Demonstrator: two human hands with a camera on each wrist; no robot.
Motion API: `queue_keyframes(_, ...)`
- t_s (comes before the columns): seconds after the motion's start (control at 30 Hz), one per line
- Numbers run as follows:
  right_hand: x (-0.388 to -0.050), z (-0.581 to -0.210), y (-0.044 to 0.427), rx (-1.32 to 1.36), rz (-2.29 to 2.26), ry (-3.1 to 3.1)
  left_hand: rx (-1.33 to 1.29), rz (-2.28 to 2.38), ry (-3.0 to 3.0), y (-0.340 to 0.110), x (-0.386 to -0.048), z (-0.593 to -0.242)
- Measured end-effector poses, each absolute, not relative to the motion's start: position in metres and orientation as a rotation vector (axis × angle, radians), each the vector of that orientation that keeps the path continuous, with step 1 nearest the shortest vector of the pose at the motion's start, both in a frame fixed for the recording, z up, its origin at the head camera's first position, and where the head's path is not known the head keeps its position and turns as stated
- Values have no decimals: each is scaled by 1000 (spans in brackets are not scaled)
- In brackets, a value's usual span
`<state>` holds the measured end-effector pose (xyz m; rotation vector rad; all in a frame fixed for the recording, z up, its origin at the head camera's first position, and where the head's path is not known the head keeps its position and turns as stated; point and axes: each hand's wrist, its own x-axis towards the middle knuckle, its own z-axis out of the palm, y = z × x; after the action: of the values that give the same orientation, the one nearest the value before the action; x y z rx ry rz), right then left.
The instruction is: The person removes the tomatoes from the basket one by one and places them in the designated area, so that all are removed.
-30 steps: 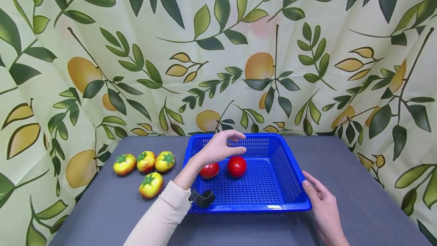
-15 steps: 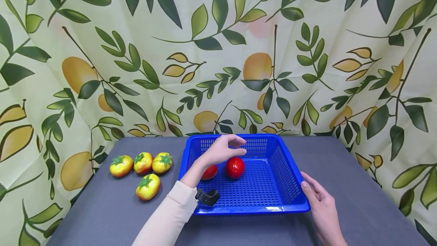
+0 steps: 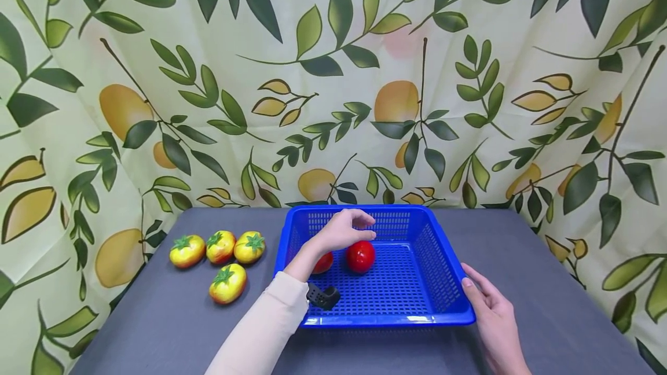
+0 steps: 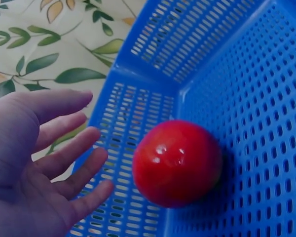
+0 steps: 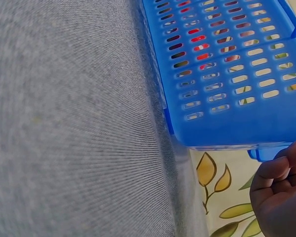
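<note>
A blue perforated plastic basket [image 3: 388, 320] stands on the grey table, with two red tomatoes inside. One tomato [image 3: 361, 257] shows whole; the other [image 3: 323, 263] is partly hidden behind my left wrist. Over the basket's left part hovers my left hand [image 3: 344, 230], its fingers loosely curved around nothing. In the left wrist view this hand [image 4: 44, 163] is apart from the nearest red tomato [image 4: 177, 163]. My right hand [image 3: 492, 305] holds the basket's right rim; the right wrist view shows its bent fingers [image 5: 274, 173] at the rim's edge.
Several yellow-and-red tomatoes [image 3: 227, 283] with green leafy tops lie on the grey tablecloth [image 3: 156, 317], left of the basket. A leaf-and-fruit printed cloth [image 3: 333, 91] hangs behind and around the table. A black strap [image 3: 323, 297] is on my left wrist.
My left hand has shifted slightly right and down over the basket, and its wrist covers more of the left red tomato. The right hand keeps its hold on the rim.
</note>
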<state>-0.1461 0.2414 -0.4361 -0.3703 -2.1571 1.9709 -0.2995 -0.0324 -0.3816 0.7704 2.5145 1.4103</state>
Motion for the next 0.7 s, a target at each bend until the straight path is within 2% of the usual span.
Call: queue_keyframes(0.7, -147, -435, 241, -430, 1944, -2187, 710, 1286, 2530, -28, -301, -389)
